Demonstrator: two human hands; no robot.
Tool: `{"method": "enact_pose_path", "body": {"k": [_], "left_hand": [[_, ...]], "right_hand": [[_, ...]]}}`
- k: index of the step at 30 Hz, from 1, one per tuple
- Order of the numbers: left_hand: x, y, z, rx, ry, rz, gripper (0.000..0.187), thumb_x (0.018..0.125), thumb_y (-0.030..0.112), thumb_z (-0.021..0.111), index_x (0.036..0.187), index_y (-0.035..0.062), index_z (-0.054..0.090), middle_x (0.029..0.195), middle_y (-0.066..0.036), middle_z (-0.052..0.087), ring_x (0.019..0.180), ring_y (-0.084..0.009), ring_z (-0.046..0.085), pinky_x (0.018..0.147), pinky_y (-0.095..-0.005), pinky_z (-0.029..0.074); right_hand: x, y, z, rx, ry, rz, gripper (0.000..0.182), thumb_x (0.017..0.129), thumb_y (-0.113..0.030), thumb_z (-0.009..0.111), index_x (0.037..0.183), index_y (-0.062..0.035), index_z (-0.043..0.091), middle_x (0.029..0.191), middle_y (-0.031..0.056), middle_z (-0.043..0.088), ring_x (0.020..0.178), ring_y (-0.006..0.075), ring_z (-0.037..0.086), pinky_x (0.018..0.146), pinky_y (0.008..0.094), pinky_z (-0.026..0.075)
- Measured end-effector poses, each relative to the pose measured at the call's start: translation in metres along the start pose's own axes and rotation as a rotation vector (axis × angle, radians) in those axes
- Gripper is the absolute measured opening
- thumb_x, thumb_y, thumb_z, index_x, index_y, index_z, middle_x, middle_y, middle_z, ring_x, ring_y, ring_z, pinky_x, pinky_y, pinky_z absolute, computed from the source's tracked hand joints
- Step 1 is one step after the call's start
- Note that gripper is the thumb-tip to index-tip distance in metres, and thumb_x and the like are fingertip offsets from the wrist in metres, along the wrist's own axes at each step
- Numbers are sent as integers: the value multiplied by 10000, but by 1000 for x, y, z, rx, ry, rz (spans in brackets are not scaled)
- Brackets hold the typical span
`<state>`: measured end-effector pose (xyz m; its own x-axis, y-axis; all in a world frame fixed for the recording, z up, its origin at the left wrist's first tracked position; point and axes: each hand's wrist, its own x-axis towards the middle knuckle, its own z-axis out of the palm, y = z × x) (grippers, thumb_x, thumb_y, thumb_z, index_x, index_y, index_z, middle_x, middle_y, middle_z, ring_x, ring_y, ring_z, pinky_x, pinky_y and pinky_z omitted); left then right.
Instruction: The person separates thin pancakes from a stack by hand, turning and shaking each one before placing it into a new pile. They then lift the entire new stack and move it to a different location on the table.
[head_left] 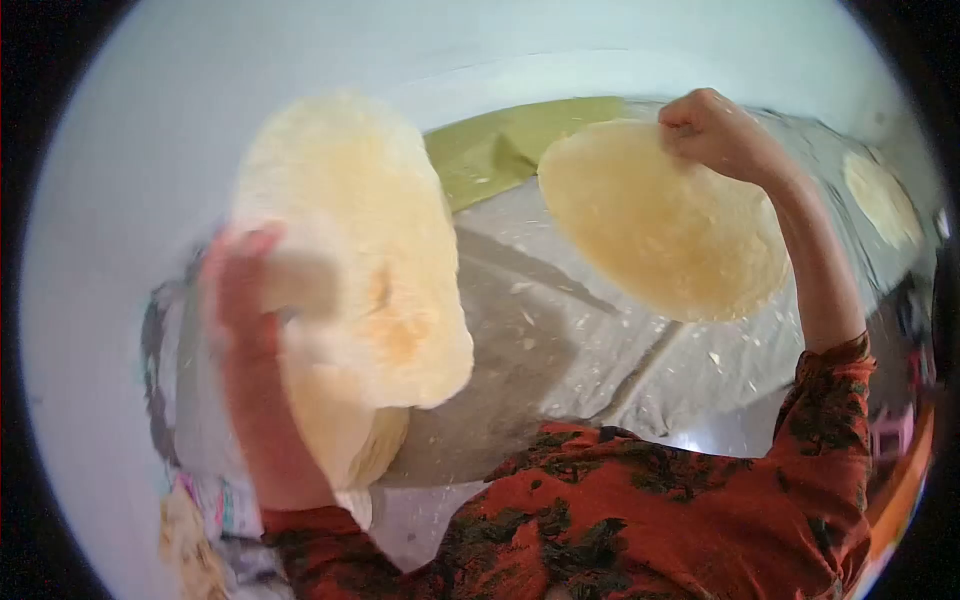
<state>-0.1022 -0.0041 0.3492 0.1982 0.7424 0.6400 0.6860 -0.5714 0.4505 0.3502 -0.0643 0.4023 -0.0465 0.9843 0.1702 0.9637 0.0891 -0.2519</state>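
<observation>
My right hand [715, 135] is raised at the upper right, its fingers closed on the edge of a thin round flatbread [660, 225]. That flatbread hangs flat and tilted from the grip, pale yellow, over the cloth. At the left, my left hand [240, 280] is smeared by motion at the side of a large flatbread [370, 200]. This one is pale with a browned patch low on its face. Below it show the edges of more flatbread [380, 445]. Whether my left fingers grip the large flatbread I cannot tell.
A grey cloth [520, 350] strewn with crumbs covers the surface ahead. A green cloth [490, 150] lies at the back, against the pale wall [300, 50]. Another flatbread [880, 200] lies at the far right. Near the right edge stands a pink plastic thing [890, 435].
</observation>
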Motion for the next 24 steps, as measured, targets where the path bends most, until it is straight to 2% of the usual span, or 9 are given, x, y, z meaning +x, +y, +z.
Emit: {"method": "enact_pose_path", "body": {"k": [1,3,4,6,12,16,20,22,24], "left_hand": [[-2,23,-49,-103,76,-20,309,782,215,567,1038,42,580,1030,-86,585,949,-217,556,795,-307,446],[-13,67,-118,-603,160,-501,421,772,228,582,1155,61,529,1106,-85,563,1024,-230,531,832,-317,428],[-26,80,-143,-552,205,-512,421,772,228,582,1155,61,529,1106,-85,563,1024,-230,531,832,-317,428],[-60,104,-181,-190,557,-699,526,747,245,613,1227,83,469,1162,-77,532,1091,-231,489,883,-371,391],[-208,85,-307,34,748,-950,441,768,143,564,1184,16,489,1116,-86,544,992,-182,529,809,-307,443],[-325,70,-345,48,747,-1051,385,776,122,563,1142,9,519,1029,-75,579,898,-170,556,775,-292,447],[-451,52,-349,-35,763,-1055,289,801,87,548,1073,-8,561,955,-48,601,835,-137,558,747,-276,442],[-500,51,-351,-73,753,-1090,271,809,78,542,1063,-13,566,941,-41,605,825,-127,557,741,-269,439],[-524,60,-338,-91,842,-1138,240,815,65,539,1037,-19,577,925,-38,609,808,-114,554,726,-249,435]], "right_hand": [[15,-13,6,24,0,-56,112,698,-52,481,644,42,455,515,56,374,523,100,362,496,306,332],[51,-46,18,136,25,-282,115,698,-49,469,631,39,433,523,82,336,508,144,331,491,315,323],[67,-70,21,166,21,-342,115,698,-49,469,631,39,433,523,82,336,508,144,331,491,315,323],[93,-120,27,117,200,-495,125,720,-65,473,651,38,458,523,126,396,491,200,397,499,356,356],[98,-274,108,204,486,-917,84,747,-74,509,785,-23,565,638,179,555,647,335,587,581,446,443],[39,-351,239,249,362,-1114,144,700,-64,522,830,-75,583,789,96,613,748,287,606,595,399,484],[-38,-389,385,182,110,-1211,97,698,-87,511,781,-66,557,751,101,566,728,271,585,588,380,487],[-60,-384,417,108,-107,-1238,126,723,-117,520,830,-75,569,817,93,572,823,268,577,617,393,491],[-67,-383,419,27,-123,-1198,118,719,-124,525,821,-77,562,823,86,566,836,259,570,631,389,487]]}}
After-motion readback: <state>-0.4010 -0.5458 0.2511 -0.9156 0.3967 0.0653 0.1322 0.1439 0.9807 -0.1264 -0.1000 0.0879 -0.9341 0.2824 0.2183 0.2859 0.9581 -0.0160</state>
